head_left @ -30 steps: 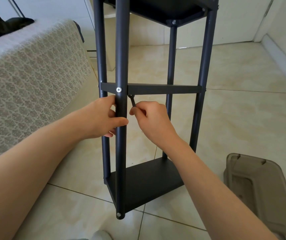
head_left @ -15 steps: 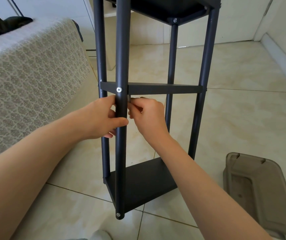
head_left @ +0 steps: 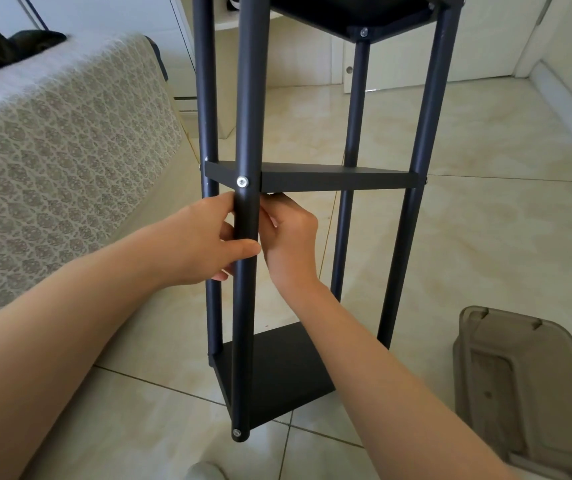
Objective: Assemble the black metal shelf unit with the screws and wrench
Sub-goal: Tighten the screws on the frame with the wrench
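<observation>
The black metal shelf unit stands upright on the tiled floor, with a top shelf (head_left: 364, 10), a middle shelf (head_left: 336, 180) and a bottom shelf (head_left: 277, 368). A silver screw (head_left: 242, 182) joins the front pole (head_left: 251, 98) to the middle shelf. My left hand (head_left: 201, 240) grips that pole just below the shelf. My right hand (head_left: 291, 233) is behind the pole, right under the middle shelf's near corner, with its fingers curled. The wrench it holds is hidden by the fingers and the pole.
A bed or sofa under a patterned cover (head_left: 52, 150) lies close on the left. A grey plastic lid (head_left: 519, 386) rests on the floor at the lower right. The tip of a shoe (head_left: 205, 471) shows at the bottom edge. White doors and a skirting board stand behind.
My right hand has risen with the wrench from below the shelf to right under its corner, and the wrench has gone out of sight. My left hand has kept its grip on the pole.
</observation>
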`<action>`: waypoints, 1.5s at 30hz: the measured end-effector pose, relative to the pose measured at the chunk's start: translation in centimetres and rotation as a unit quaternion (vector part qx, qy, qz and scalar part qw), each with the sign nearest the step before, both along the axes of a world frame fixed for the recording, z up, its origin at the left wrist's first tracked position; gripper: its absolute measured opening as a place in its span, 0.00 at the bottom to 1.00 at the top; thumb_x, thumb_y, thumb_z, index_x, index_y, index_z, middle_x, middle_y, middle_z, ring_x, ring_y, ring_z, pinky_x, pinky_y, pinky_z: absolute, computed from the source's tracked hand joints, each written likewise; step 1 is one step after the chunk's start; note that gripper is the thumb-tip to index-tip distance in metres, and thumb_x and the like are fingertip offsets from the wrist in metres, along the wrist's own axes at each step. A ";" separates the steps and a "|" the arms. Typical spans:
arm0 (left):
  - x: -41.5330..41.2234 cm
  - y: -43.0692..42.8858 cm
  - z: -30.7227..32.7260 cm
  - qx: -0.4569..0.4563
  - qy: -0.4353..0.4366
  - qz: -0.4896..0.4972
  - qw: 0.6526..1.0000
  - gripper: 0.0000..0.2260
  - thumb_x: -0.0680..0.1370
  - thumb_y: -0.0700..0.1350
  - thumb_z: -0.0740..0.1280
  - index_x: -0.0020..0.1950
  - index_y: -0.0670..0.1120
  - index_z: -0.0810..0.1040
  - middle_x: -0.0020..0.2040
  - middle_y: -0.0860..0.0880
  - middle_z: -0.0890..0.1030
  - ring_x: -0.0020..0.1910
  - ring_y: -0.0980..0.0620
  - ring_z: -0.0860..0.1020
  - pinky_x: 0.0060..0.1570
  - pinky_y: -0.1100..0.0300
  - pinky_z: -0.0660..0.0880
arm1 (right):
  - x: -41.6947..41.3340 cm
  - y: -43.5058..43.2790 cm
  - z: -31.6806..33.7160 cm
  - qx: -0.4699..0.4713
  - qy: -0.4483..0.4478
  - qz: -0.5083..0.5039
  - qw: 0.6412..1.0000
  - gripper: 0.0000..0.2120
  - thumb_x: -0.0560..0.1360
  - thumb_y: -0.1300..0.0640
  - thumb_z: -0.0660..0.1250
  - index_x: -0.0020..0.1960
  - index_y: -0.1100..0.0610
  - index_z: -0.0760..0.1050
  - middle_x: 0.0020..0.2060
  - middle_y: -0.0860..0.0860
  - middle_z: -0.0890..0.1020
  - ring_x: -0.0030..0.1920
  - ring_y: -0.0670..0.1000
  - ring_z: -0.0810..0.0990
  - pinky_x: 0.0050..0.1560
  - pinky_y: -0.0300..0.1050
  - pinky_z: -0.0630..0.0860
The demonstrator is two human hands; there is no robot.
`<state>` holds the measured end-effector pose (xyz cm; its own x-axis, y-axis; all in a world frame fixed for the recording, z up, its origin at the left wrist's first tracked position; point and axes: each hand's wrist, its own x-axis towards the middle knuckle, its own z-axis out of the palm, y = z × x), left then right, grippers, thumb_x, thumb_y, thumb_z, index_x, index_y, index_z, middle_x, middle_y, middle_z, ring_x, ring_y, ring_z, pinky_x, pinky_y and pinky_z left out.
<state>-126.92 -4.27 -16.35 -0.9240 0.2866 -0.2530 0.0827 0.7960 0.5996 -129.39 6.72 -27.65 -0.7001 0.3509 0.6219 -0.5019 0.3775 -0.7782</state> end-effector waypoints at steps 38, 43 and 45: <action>2.0 0.4 0.9 -0.115 0.035 -0.008 0.993 0.23 0.77 0.47 0.73 0.68 0.43 0.71 0.50 0.48 0.77 0.53 0.45 0.81 0.54 0.53 0.81 | 10.2 18.6 11.8 0.181 -0.481 0.036 0.857 0.06 0.74 0.57 0.71 0.41 0.55 0.85 0.46 0.59 0.81 0.45 0.54 0.77 0.34 0.40 0.72; 2.9 0.1 0.4 -0.100 0.036 -0.021 0.994 0.24 0.76 0.48 0.74 0.69 0.46 0.71 0.57 0.47 0.80 0.54 0.46 0.81 0.55 0.52 0.81 | 9.1 19.8 10.9 0.114 -0.472 -0.014 0.874 0.03 0.72 0.56 0.73 0.42 0.54 0.85 0.54 0.51 0.79 0.49 0.48 0.75 0.43 0.43 0.76; 3.1 -0.1 0.1 -0.111 0.037 -0.025 0.993 0.24 0.76 0.49 0.74 0.69 0.46 0.71 0.54 0.49 0.79 0.52 0.48 0.81 0.51 0.57 0.81 | 8.3 20.1 10.8 0.104 -0.473 -0.034 0.874 0.03 0.72 0.56 0.74 0.44 0.56 0.84 0.54 0.50 0.78 0.52 0.51 0.75 0.54 0.49 0.77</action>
<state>-123.81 -4.40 -16.30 -0.9286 0.2775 -0.2464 0.1629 0.9014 0.4012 -121.09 26.86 -16.87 -0.9176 0.3594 -0.1698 0.3584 0.5634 -0.7444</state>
